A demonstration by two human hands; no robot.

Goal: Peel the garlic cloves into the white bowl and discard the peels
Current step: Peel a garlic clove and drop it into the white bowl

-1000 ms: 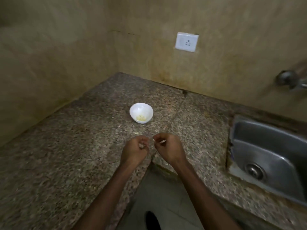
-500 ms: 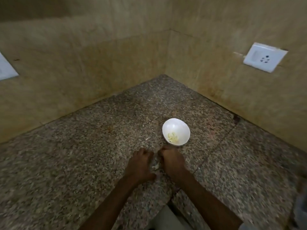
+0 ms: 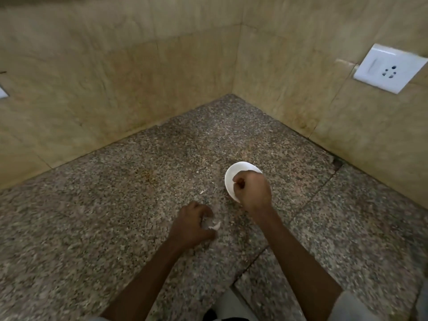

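Low in the centre, the left hand (image 3: 193, 224) rests on the speckled surface (image 3: 115, 205), fingers curled round pale garlic peels (image 3: 214, 225). Just beyond, right of centre, the right hand (image 3: 252, 191) hovers over the white bowl (image 3: 230, 181), fingers curled; whether they hold a clove I cannot tell.

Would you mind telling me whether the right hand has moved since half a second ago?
Yes. The right hand was beside the left hand, just short of the white bowl; now it is over the bowl, apart from the left hand.
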